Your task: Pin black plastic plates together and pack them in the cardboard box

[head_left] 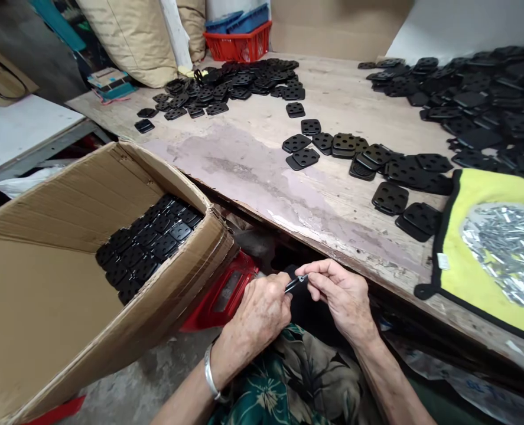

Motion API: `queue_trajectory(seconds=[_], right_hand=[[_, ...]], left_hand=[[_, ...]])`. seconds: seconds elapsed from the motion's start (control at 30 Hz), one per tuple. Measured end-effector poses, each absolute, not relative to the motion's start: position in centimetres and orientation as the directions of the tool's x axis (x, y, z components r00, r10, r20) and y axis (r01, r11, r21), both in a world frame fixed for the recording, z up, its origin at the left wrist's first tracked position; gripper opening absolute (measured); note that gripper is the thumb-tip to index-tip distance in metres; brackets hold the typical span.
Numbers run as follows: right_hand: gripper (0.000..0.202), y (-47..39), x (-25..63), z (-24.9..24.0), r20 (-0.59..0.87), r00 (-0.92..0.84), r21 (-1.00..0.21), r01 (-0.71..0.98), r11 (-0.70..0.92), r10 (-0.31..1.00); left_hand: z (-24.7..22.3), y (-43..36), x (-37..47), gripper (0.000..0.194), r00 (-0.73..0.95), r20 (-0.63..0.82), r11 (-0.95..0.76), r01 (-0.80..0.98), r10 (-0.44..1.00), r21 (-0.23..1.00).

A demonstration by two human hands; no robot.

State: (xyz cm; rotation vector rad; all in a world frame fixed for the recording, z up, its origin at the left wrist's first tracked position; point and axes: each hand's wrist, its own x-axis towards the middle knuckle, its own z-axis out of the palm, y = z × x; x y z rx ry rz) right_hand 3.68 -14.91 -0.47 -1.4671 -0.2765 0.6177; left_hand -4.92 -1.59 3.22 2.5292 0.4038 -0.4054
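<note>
- Black plate [292, 285] is held over the lap [279, 378], before the table [257, 171]; its long axis is slanted up toward the right hand [339, 295].
- Its near end is gripped in the curled left hand [264, 301].
- Small silvery piece [302, 278] is pinched at its far end by the right thumb and forefinger.
- Worn wood is strewn with flat, holed, round-cornered spare plates [390, 198].
- Slim, shiny pins [510, 251] are heaped on yellow cloth [487, 186].
</note>
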Motion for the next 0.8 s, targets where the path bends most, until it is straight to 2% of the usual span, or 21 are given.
queue_trajectory(seconds=[0.1, 0.2, 0.3, 0.47, 0.6, 0.7, 0.8], right_hand=[[0.015, -14.9, 3.8, -0.6, -0.133, 0.805, -0.991, -0.112, -0.073, 0.579], [0.016, -14.9, 4.0, -0.2, -0.004, 0.779, -0.98, 0.121, -0.157, 0.627], [0.016, -14.9, 4.1, 0.3, 0.139, 0.731, -0.917, 0.349, -0.191, 0.668], [0.014, -14.8, 4.5, 0.6, 0.232, 0.628, -0.844, 0.509, -0.167, 0.742], [0.024, -14.8, 5.0, 0.9, 0.432, 0.422, -0.657, 0.753, -0.042, 0.797], [0.035, -14.8, 5.2, 1.1, 0.478, 0.317, -0.599, 0.8, 0.04, 0.819], [0.038, -14.9, 5.0, 1.5, 0.395, 0.345, -0.676, 0.737, 0.015, 0.852]], left_hand=[[3.5, -1.6, -4.8, 0.018, 0.904, -0.379, -0.828, 0.359, 0.195, 0.43], [3.7, -1.7, -4.7, 0.019, 0.899, -0.393, -0.83, 0.362, 0.191, 0.424], [3.9, -1.6, -4.8, 0.019, 0.895, -0.403, -0.831, 0.367, 0.192, 0.418], [3.6, -1.5, -5.3, 0.017, 0.897, -0.4, -0.823, 0.365, 0.187, 0.434], [3.4, -1.3, -5.6, 0.014, 0.897, -0.397, -0.766, 0.391, 0.194, 0.51], [3.4, -1.2, -5.9, 0.013, 0.894, -0.398, -0.684, 0.423, 0.207, 0.594], [3.1, -1.2, -6.5, 0.015, 0.884, -0.412, -0.63, 0.452, 0.221, 0.632]])
